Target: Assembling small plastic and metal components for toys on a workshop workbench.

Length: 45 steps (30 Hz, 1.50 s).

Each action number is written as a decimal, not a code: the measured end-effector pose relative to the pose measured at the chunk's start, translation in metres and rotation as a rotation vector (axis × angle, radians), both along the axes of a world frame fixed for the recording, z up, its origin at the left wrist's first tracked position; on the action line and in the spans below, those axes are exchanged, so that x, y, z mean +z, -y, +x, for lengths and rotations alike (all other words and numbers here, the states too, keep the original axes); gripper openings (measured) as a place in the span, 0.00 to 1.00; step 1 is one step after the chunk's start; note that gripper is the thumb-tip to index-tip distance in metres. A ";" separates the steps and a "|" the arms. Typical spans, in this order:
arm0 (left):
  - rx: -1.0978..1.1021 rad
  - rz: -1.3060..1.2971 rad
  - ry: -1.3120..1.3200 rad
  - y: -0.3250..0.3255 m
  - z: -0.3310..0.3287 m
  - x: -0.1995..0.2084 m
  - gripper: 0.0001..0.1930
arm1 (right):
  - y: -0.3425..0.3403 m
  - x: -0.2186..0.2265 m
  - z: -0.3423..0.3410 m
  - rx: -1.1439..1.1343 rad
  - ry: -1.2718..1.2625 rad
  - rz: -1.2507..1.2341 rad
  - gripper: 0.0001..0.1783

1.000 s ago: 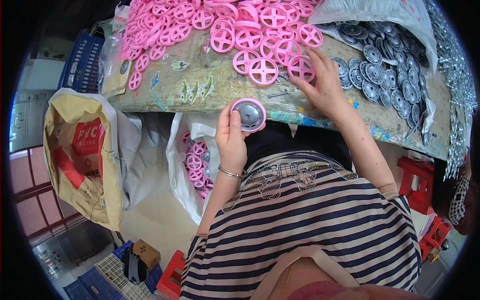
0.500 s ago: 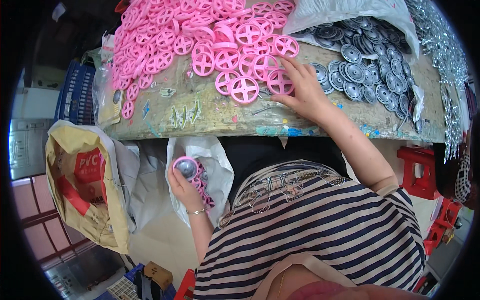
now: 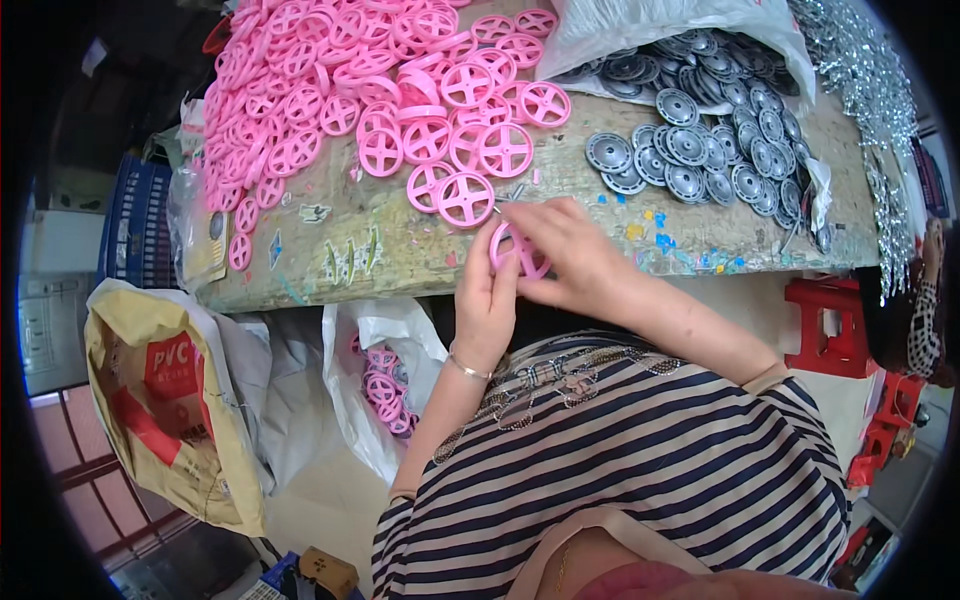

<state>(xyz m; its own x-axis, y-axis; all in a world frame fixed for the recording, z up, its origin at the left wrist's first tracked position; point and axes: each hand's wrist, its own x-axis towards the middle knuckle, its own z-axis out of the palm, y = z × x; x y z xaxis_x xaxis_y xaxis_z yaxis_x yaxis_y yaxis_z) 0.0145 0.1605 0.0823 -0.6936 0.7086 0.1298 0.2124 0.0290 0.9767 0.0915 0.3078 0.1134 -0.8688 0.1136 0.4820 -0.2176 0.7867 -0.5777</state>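
Note:
Both of my hands hold one pink ring with cross spokes (image 3: 506, 240) just over the table's front edge. My left hand (image 3: 487, 300) pinches its near left side, thumb across it. My right hand (image 3: 578, 250) closes on its right side, with the fingertips at the upper rim. The hands hide much of the ring. Beyond them lies a large heap of similar pink spoked wheels (image 3: 465, 200). Grey ridged discs (image 3: 685, 146) are piled to the right of it. A thin metal piece lies by my right fingertips.
A white bag (image 3: 432, 345) below the table edge holds pink wheels with grey parts. Left of it stands an open tan sack (image 3: 240, 470). A clear plastic bag (image 3: 690, 22) covers part of the discs. Silver tinsel (image 3: 860, 80) hangs at right, above a red stool (image 3: 825, 325).
My right hand has drawn a pink wheel from the heap toward me. My left hand has left the white bag, no longer holding its grey-centred wheel, and joined the right.

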 end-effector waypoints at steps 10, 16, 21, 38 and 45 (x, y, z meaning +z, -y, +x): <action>-0.063 0.133 0.620 -0.037 -0.037 -0.003 0.18 | -0.127 -0.035 0.000 -0.485 0.166 0.243 0.34; -0.080 0.185 0.650 -0.041 -0.043 -0.007 0.18 | -0.133 -0.023 -0.024 -0.400 0.131 -0.183 0.19; -0.048 0.298 0.712 -0.030 -0.042 -0.009 0.19 | -0.049 0.005 -0.026 -0.104 0.223 -0.611 0.21; -0.204 0.255 0.652 -0.025 -0.043 -0.013 0.19 | -0.027 -0.015 -0.033 -0.160 0.443 -0.683 0.15; 0.175 0.108 0.245 0.022 -0.024 -0.011 0.16 | -0.039 -0.013 -0.016 -0.203 0.277 -0.589 0.12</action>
<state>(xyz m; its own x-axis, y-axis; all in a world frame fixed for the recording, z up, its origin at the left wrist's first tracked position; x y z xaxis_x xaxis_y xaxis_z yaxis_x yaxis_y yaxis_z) -0.0098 0.1381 0.0709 -0.8235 0.5672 0.0120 -0.0283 -0.0622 0.9977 0.0752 0.3467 0.0999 -0.8851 0.4624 0.0525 0.1185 0.3331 -0.9354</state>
